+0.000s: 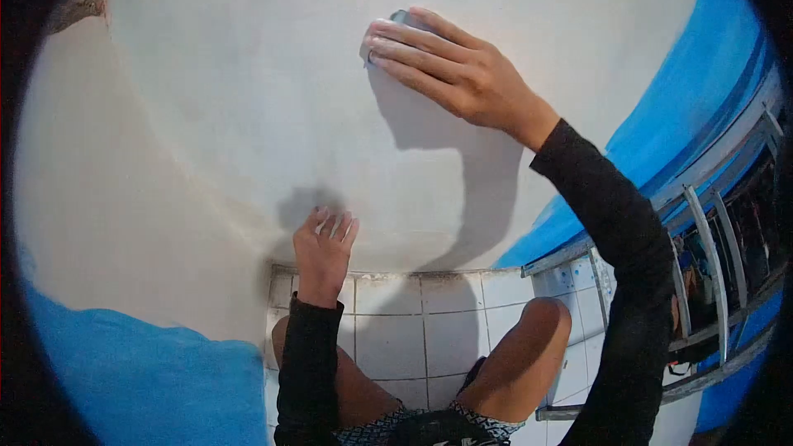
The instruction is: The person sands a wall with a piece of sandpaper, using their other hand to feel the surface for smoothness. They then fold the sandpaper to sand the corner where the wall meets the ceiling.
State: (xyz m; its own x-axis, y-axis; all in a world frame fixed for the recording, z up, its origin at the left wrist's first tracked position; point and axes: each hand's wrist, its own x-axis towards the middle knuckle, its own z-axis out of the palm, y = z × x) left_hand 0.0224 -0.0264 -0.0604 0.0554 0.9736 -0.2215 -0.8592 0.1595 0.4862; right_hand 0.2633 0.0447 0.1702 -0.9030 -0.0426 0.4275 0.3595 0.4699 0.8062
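Observation:
A pale, off-white wall (248, 74) fills the view in front of me. High on it, my right hand (442, 62) presses a small grey pad (400, 16) against the surface. The fingers lie over the pad and hide most of it, with only its upper edge and a bit by the fingertips showing. Whitish dust coats those fingertips. Lower and to the left, my left hand (324, 248) is held up close to the wall, fingers slightly bent and apart, with nothing in them.
Blue paint (149, 372) covers the lower left wall, and another blue area (661, 107) borders the right side. A metal railing or rack (702, 264) stands close to my right arm. White floor tiles (388, 339) lie below, between my bent knees. A rough brown patch (81, 0) shows at upper left.

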